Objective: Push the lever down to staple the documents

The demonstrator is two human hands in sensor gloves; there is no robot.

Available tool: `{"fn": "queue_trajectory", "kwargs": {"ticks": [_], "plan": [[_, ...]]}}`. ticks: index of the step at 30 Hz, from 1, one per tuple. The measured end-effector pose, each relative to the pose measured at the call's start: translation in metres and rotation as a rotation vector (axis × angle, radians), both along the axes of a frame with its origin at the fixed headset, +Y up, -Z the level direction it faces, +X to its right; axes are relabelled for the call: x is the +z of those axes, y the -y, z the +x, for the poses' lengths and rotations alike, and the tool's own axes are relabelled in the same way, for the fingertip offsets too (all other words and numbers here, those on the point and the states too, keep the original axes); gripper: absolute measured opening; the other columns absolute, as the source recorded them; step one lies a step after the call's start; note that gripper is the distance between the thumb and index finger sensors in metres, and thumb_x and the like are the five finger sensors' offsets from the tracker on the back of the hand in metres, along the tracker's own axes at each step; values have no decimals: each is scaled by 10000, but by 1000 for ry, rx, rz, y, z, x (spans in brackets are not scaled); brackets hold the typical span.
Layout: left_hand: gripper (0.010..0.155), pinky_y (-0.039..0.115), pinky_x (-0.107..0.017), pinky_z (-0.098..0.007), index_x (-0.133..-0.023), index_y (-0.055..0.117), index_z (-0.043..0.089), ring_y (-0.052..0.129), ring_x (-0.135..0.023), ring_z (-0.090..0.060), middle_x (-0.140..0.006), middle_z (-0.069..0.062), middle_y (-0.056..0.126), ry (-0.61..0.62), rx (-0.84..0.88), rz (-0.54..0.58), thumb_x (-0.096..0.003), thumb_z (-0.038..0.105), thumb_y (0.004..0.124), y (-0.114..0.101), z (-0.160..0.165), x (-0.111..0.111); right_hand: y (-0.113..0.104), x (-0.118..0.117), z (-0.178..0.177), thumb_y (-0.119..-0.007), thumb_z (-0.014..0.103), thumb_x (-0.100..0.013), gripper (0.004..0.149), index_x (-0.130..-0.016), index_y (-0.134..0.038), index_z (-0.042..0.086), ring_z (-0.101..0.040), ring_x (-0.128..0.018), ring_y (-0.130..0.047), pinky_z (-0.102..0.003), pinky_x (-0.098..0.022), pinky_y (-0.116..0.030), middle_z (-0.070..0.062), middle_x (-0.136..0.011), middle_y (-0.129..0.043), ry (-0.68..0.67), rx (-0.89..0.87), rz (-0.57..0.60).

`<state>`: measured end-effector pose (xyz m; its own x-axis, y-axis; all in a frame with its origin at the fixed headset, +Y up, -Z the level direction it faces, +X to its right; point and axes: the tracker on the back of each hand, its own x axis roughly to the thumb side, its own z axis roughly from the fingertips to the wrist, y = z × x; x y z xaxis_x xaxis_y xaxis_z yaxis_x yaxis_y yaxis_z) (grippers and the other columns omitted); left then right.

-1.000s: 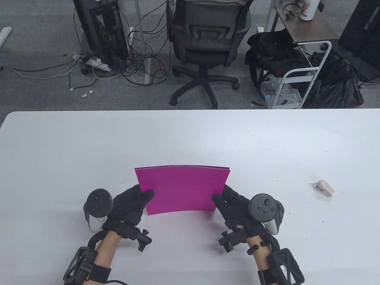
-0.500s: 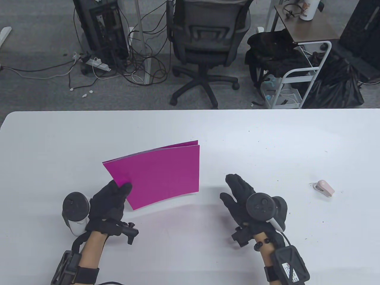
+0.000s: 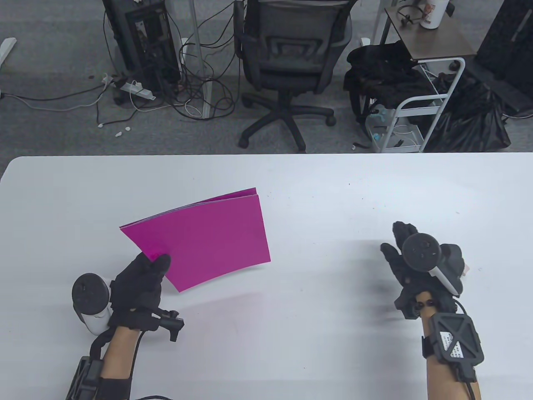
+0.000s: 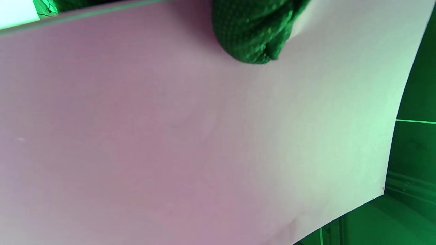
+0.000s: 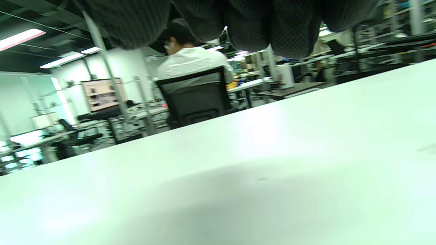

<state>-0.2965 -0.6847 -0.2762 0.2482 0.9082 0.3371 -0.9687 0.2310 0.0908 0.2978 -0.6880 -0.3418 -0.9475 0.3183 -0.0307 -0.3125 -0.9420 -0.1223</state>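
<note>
My left hand (image 3: pixel 160 262) pinches the near left corner of a stack of magenta sheets (image 3: pixel 204 237) and holds it tilted above the white table (image 3: pixel 325 200). In the left wrist view the sheets (image 4: pixel 170 136) fill the frame, with a gloved fingertip (image 4: pixel 255 34) pressed on them at the top. My right hand (image 3: pixel 395 246) is over the right side of the table, fingers stretched forward, holding nothing that I can see. The small pink stapler is hidden under that hand and its tracker. The right wrist view shows only fingers (image 5: pixel 259 23) above bare table (image 5: pixel 272 153).
Beyond the table's far edge stand an office chair (image 3: pixel 287 62), a white cart (image 3: pixel 416 108) and tangled floor cables (image 3: pixel 187 96). Small dark specks dot the tabletop on the right.
My right hand let go of the sheets and moved right, to where the stapler lay. My left hand carried the sheets to the left and turned them.
</note>
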Motion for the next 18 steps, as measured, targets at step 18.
{"fn": "queue_trajectory", "kwargs": {"ticks": [18], "plan": [[411,851,-593,-610,-931,835,195,1015,-805,-336,-901,-68,985,-30,3,12,-530,267,780,-1,-8,5,40,-15,86,-711,389,-519,709,-1069,-477,8,-591,-921,-673,-696,-666,-578,-325,-1059,-547,240,150,-206]]}}
